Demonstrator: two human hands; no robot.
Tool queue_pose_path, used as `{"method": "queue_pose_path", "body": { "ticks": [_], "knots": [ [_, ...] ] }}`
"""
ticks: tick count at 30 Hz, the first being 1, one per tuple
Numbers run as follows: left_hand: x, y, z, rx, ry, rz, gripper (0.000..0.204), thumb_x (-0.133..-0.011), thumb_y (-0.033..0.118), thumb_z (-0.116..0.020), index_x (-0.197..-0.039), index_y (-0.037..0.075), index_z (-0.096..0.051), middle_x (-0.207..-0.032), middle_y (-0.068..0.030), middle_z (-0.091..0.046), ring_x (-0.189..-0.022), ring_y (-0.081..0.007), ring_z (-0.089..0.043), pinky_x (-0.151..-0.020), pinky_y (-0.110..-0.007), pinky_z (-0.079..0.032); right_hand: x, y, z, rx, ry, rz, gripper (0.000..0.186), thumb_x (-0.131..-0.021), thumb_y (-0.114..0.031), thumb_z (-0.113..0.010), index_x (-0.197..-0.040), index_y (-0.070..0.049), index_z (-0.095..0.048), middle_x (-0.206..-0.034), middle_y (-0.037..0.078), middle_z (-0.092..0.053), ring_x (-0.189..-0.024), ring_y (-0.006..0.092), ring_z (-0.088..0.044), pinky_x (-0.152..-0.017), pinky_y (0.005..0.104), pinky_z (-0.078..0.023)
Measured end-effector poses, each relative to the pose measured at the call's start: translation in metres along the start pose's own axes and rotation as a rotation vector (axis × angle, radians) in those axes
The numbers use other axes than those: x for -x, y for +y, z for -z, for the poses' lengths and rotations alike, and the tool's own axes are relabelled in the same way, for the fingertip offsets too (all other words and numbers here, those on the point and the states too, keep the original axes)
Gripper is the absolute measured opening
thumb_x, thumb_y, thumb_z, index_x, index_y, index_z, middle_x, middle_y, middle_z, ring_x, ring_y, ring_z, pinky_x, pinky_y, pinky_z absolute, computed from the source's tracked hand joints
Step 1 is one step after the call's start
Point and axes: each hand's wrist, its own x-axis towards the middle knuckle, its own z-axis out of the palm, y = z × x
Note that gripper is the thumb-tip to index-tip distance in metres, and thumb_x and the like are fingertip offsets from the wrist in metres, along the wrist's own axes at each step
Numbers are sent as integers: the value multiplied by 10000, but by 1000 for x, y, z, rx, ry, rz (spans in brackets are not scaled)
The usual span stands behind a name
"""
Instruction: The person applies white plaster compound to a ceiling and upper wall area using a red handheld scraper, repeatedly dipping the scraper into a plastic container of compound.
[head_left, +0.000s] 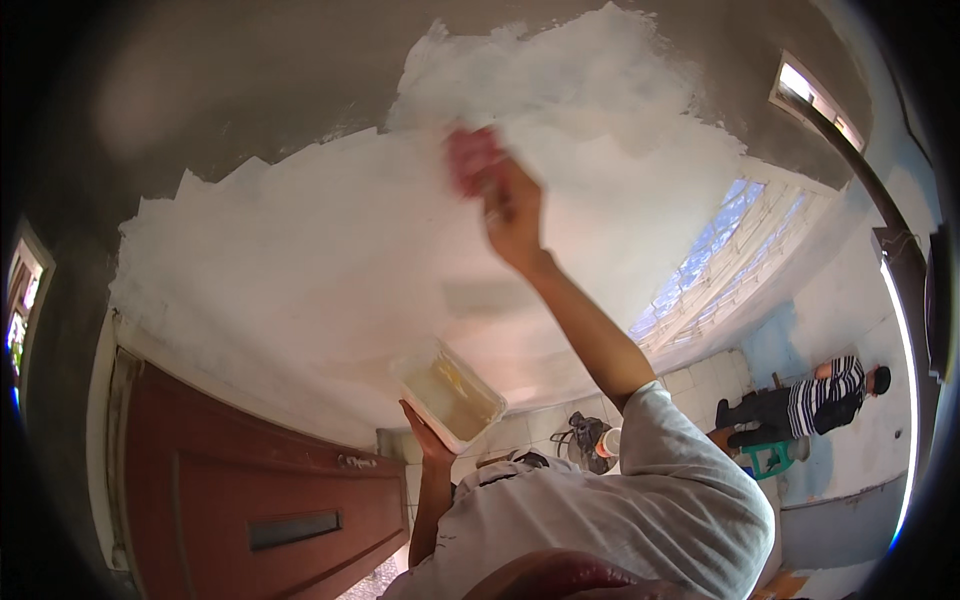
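Raised against the wall, my right hand [518,218] is closed on a red, flat-looking tool [472,160]; motion blurs it, so its exact kind does not show. Behind it spreads a white coat [300,225] with a ragged upper border, and bare grey wall [250,90] lies beyond. Lower down, my left hand [430,437] grips the side of a shallow, pale rectangular plastic tub [455,400]. A whitish smear and a yellowish streak show inside the tub.
A reddish-brown door [220,460] stands at the lower left. To the right is a barred window [700,250]. On the floor are a black bag [580,437] and a white bucket [608,442]. A person in a striped shirt [825,400] is near a green stool [770,460].
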Motion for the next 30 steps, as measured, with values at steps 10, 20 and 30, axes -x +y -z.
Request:
{"method": "queue_pose_path", "body": {
  "ticks": [10, 20, 30],
  "knots": [
    [-8, -8, 23, -21, -18, 23, 865, -968, 799, -359, -1596, 204, -353, -1541, -103, -487, -1390, -374, -502, -1126, -631, -434, 6, 33, -25, 956, -178, 286, 511, -815, 37, -651, -1300, -116, -709, -1304, 65, -715, -1152, 255, -708, -931, 367, -586],
    [2, -1, -20, 51, -64, 12, 816, -1028, 744, -231, -1609, 178, -316, -1563, -89, -461, -1393, -324, -501, -1144, -520, -456, 19, -18, -5, 509, -269, 368, 459, -811, 106, -630, -1228, -59, -730, -1248, 145, -726, -1156, 304, -707, -1023, 373, -558],
    [-4, -7, -2, 27, -35, -14, 809, -1015, 749, -286, -1602, 195, -333, -1559, -87, -467, -1394, -332, -502, -1139, -551, -446, 20, 41, -38, 945, 38, 293, 570, -852, 13, -649, -1411, -100, -636, -1419, 136, -637, -1120, 334, -706, -855, 375, -599]
  ]
}}
